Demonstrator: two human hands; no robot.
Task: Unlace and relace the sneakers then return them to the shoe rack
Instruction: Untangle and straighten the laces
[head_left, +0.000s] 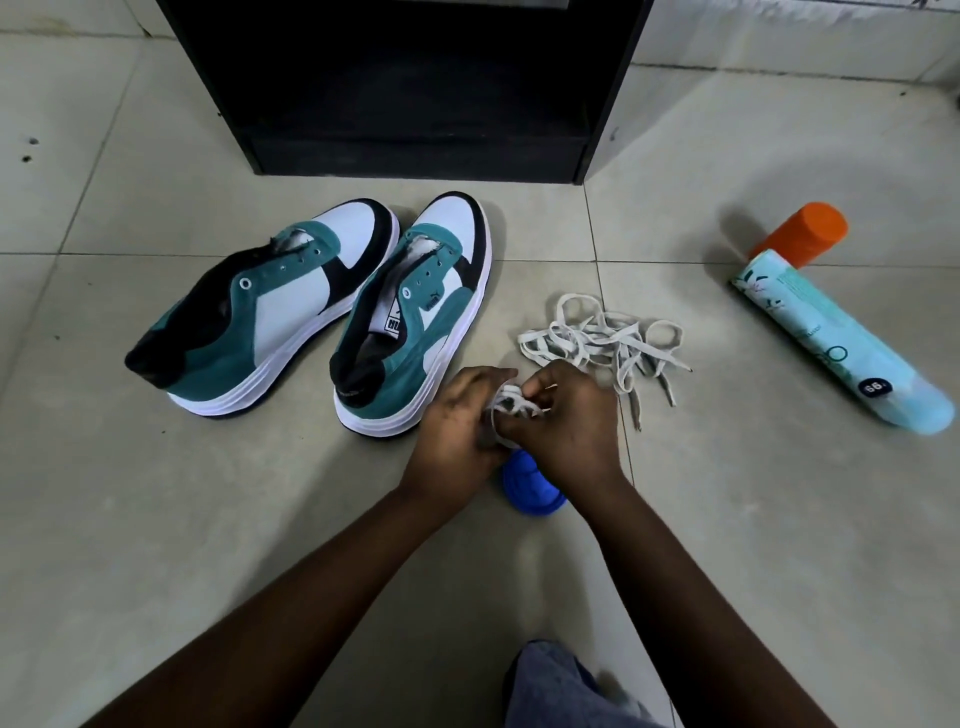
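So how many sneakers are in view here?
2. The left sneaker and the right sneaker stand side by side on the floor, unlaced, before the black shoe rack. None seems hidden.

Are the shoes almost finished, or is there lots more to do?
Lots more. Done: both sneakers have bare eyelets, and one lace lies loose on the floor. Now: the left hand and right hand hold the other lace, bunched up. Left: lacing both, then putting them in the black shoe rack.
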